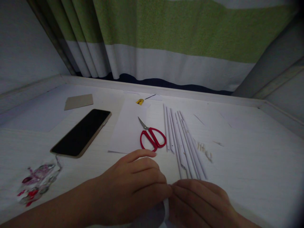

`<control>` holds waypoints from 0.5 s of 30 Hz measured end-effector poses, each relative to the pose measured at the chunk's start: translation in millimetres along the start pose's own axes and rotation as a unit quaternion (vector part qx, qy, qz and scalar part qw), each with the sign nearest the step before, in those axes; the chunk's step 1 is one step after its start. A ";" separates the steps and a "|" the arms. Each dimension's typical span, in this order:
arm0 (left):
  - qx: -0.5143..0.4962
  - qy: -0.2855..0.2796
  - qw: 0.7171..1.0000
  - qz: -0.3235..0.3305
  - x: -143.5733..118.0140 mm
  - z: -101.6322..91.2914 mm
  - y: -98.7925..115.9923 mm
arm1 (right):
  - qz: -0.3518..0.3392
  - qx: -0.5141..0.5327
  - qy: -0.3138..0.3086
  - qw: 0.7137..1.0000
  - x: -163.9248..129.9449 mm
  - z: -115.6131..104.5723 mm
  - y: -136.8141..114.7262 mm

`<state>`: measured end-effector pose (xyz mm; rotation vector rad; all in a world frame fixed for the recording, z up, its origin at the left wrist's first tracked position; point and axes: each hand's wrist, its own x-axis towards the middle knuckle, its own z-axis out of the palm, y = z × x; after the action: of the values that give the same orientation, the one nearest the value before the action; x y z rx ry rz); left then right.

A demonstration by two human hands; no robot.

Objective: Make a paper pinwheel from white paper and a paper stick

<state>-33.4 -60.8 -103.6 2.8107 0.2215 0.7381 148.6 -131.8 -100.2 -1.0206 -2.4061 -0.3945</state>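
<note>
My left hand (140, 186) and my right hand (201, 202) meet at the near edge of the view, with their fingertips touching. Between them is a sheet of white paper (154, 218) with a curled edge; most of it is hidden under the hands or out of the picture. Both hands are closed on this paper. Just beyond my left fingers lie red-handled scissors (153, 139), blades slightly apart and pointing away. Several thin rolled paper tubes (188, 142) lie side by side beyond my right hand.
A black-screened phone (82, 134) with a beaded charm (35, 180) lies at left, near a grey-brown card (79, 102). A flat white sheet (128, 126) rests under the scissors' tips. Farther back is a small yellow item (140, 101). Scraps (204, 151) lie at right; a curtain (166, 38) hangs behind.
</note>
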 end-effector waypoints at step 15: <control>0.000 -0.003 1.000 -0.028 -1.6 1.7 1.6 | 0.015 0.072 -0.015 0.997 -7.8 0.5 5.4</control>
<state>-33.8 -63.0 -105.3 2.7946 0.2980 0.7160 157.0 -132.5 -104.5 -1.0035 -2.4035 -0.1939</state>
